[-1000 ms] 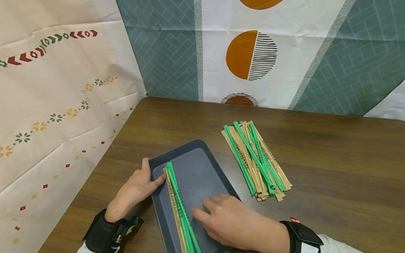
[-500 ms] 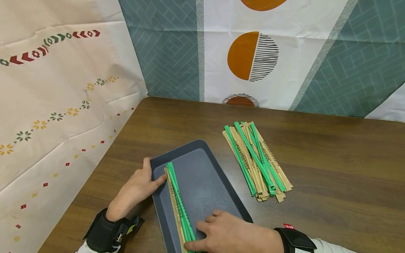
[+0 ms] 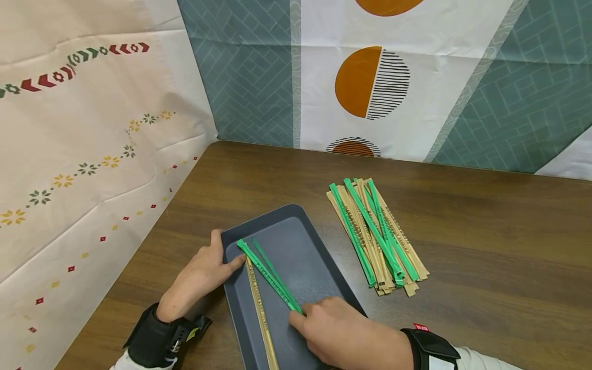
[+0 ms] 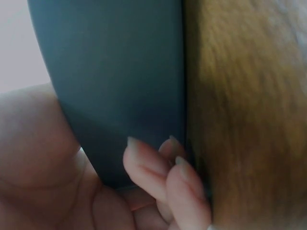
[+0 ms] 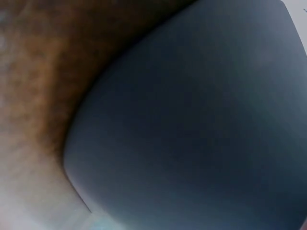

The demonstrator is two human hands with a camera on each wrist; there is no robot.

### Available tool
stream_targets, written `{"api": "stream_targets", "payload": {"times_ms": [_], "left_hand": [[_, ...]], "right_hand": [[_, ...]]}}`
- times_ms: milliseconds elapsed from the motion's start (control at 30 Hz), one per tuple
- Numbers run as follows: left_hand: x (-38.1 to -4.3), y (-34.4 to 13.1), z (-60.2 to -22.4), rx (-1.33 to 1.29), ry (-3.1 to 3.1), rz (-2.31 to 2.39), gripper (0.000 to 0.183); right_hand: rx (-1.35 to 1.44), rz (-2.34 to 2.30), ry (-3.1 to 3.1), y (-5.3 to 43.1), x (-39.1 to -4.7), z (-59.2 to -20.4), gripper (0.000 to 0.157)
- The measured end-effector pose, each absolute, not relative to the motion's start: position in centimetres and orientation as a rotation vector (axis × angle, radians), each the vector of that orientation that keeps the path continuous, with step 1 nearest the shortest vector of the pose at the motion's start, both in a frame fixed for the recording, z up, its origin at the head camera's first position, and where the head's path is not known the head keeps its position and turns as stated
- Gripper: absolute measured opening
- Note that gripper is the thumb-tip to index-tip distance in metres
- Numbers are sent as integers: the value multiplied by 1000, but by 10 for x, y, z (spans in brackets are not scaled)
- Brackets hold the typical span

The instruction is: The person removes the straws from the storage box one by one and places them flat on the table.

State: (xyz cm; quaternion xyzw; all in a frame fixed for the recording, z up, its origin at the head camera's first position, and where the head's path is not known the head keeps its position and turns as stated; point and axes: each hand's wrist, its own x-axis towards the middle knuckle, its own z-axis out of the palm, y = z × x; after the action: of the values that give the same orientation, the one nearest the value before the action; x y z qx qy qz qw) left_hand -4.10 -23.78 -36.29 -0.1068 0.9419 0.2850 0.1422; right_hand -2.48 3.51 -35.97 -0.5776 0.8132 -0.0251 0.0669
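My left hand (image 3: 208,267) holds the grey tray (image 3: 312,257) by its left rim, thumb over the edge. In the left wrist view, fingertips (image 4: 146,165) curl against the tray's outer wall (image 4: 120,72). Inside the tray, my right hand (image 3: 344,331) pinches the near ends of green paper-wrapped thin sticks (image 3: 273,280), whose far ends fan apart near my left thumb. A brown paper-wrapped stick (image 3: 261,313) lies on the tray floor to their left. The right wrist view shows mostly the tray's outer side (image 5: 182,120); the right fingertips are hidden.
A loose pile of brown and green wrapped sticks (image 3: 370,231) lies on the wooden table (image 3: 499,257), right of the tray. A patterned cloth (image 3: 254,77) hangs behind the table and a cream cloth (image 3: 92,154) at its left.
My right hand reached down to the near ends of the green sticks, then pinched them and moved up and right. The green sticks now slant away from the brown one. My left hand stays put.
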Motion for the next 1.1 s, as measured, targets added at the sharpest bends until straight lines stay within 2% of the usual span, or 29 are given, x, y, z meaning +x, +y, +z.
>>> {"api": "stream_targets", "payload": {"times_ms": [200, 433, 600, 933, 1100], "left_hand": [[-42, -238, -362, -307, 2714, 823, 67], [-41, -238, -362, -318, 2697, 823, 70], [-41, -238, -361, -323, 2693, 813, 71], [-41, -237, -361, -314, 2706, 808, 70], [-41, -237, -361, -323, 2696, 802, 73]], "right_hand": [[-1524, -126, 2529, 35, -24, -361, 20], [-1540, -129, 2524, 36, -27, -360, 22], [-1593, -327, 2528, 41, -35, -350, 19], [-1588, -748, 2699, 62, -62, -321, 21], [-1370, -746, 2938, 80, -90, -314, 19]]}}
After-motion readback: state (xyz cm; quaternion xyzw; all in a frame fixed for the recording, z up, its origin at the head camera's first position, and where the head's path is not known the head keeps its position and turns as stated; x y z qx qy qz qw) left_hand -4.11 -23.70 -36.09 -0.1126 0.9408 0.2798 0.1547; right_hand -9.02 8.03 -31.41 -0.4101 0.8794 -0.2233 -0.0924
